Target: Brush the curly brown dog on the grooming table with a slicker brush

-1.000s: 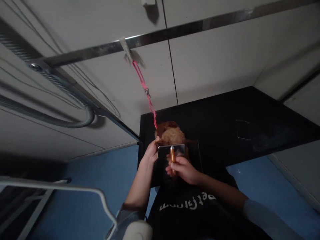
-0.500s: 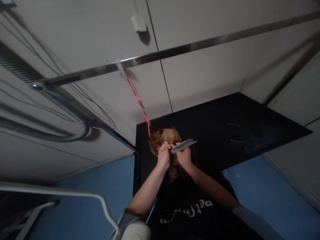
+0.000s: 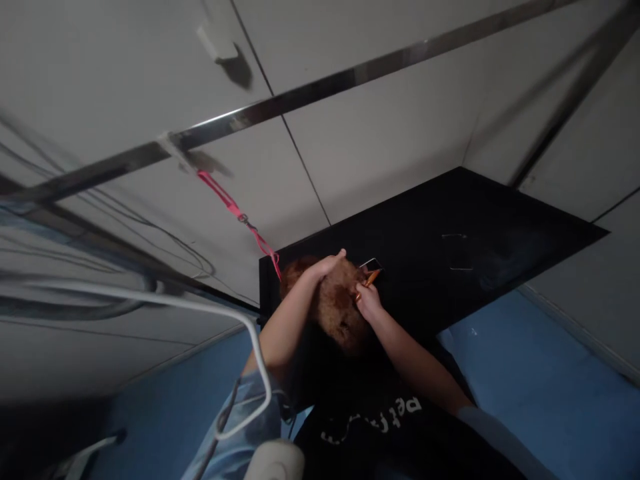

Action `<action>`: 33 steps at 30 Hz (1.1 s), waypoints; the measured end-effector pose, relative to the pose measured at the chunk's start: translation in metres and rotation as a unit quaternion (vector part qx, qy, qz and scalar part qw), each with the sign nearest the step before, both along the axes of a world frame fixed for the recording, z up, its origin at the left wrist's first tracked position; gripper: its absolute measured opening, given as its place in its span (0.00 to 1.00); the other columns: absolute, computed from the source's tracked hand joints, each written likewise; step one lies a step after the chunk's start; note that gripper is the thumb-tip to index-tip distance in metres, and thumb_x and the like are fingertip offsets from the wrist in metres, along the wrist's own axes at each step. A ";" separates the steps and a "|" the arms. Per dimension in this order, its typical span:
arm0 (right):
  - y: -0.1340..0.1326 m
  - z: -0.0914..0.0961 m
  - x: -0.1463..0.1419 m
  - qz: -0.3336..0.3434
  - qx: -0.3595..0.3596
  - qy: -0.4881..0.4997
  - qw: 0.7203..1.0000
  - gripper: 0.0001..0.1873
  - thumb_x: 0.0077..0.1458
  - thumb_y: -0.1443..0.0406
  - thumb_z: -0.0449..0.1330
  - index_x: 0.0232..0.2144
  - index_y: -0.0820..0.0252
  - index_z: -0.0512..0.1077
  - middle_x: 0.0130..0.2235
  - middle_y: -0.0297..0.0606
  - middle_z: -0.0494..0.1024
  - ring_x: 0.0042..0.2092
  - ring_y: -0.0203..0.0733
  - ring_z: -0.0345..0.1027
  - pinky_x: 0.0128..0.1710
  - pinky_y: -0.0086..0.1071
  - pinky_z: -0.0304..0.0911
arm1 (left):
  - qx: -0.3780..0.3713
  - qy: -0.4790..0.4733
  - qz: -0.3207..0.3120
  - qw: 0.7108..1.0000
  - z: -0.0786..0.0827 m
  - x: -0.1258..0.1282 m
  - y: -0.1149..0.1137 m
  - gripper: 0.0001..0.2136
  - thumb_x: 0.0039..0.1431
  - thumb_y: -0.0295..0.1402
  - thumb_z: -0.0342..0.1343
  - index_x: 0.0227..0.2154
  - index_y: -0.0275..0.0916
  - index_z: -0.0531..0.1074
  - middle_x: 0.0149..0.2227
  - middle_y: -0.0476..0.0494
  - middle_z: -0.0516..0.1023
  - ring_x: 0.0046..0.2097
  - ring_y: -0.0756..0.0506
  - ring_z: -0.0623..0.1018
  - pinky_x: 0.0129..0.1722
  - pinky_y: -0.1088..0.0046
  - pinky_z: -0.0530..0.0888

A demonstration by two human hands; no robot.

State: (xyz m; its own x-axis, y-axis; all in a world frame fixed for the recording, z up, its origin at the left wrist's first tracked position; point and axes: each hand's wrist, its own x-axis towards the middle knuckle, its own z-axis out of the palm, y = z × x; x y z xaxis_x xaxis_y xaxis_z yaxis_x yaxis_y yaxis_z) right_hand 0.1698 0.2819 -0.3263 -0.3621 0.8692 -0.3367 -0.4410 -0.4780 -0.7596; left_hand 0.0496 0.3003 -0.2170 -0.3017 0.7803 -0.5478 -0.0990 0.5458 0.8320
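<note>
A small dog (image 3: 340,297) with curly brown fur is on the black table, close to the front of my body. Across its upper side lies my left hand (image 3: 327,265), stretched out against the fur, with part of the fingers hidden. At the dog's right side my right hand (image 3: 369,300) is closed round a slim copper-coloured tool (image 3: 373,277), whose exact kind I cannot make out. Just beyond that tool, a flat dark thing (image 3: 371,265) with a bright edge shows. A pink lead (image 3: 225,197) runs from the metal bar down to the dog.
The black table (image 3: 415,227) carries a faint thin-edged rectangle (image 3: 460,253) at the right. Overhead, a metal bar (image 3: 300,97) crosses in front of the pale wall. A white curved tube (image 3: 240,313) loops beside my left arm. The floor (image 3: 540,353) is blue.
My hands have moved apart; the left now lies across the dog. The flat silvery comb-like tool seen earlier no longer shows in them. My right hand now holds the copper-coloured tool. The view has shifted.
</note>
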 end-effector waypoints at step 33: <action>-0.040 0.033 0.031 0.307 0.335 -0.222 0.863 0.15 0.60 0.59 0.50 0.38 0.64 0.70 0.33 0.37 0.75 0.33 0.37 0.65 0.35 0.29 0.60 | 0.081 0.038 -0.354 0.931 0.038 -0.059 0.000 0.19 0.46 0.48 0.62 0.25 0.32 0.73 0.22 0.48 0.71 0.25 0.52 0.68 0.27 0.77 0.65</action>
State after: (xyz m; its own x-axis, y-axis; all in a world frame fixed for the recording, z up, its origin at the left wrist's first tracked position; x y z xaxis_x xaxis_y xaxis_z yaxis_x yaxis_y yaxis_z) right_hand 0.2008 0.2416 -0.2931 -0.7876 0.6136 -0.0572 0.1438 0.0927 -0.9853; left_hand -0.0095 0.3002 -0.1789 0.2860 0.8693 -0.4031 0.3006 0.3181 0.8991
